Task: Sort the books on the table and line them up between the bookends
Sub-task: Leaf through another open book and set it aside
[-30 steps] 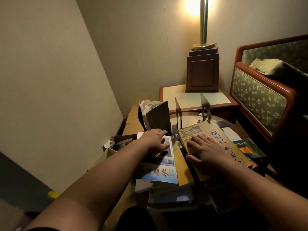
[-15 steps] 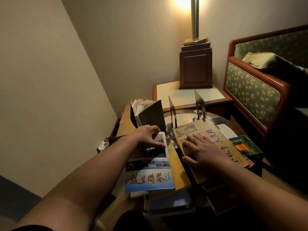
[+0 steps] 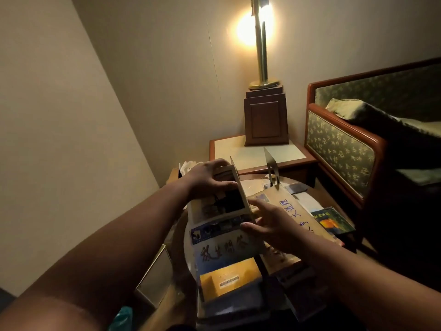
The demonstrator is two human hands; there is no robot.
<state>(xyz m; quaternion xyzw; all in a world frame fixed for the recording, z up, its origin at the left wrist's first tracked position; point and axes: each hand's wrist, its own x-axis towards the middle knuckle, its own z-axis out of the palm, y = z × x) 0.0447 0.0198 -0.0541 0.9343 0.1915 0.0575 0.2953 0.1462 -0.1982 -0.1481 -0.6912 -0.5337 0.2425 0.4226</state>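
A blue and white book (image 3: 222,249) with orange characters is tilted up off the stack. My left hand (image 3: 210,180) grips its top edge, and my right hand (image 3: 269,223) holds its right edge, thumb on the cover. Two metal bookends (image 3: 270,163) stand upright just behind the hands; the left bookend (image 3: 235,173) touches the raised book's top corner. A tan book (image 3: 293,211) with blue writing lies flat under my right hand. A yellow book (image 3: 229,275) with a barcode lies nearer me. A green and orange book (image 3: 333,219) lies at the right. An open book (image 3: 188,164) peeks out behind my left hand.
A lamp (image 3: 260,44) stands on a wooden box (image 3: 266,120) on the side table (image 3: 238,149) behind. An upholstered sofa arm (image 3: 341,149) is close on the right. The wall runs along the left. A small dark object (image 3: 296,187) lies by the right bookend.
My left hand has gripped the blue and white book's top edge and lifted it toward the left bookend. My right hand moved off the tan book onto the raised book's right edge.
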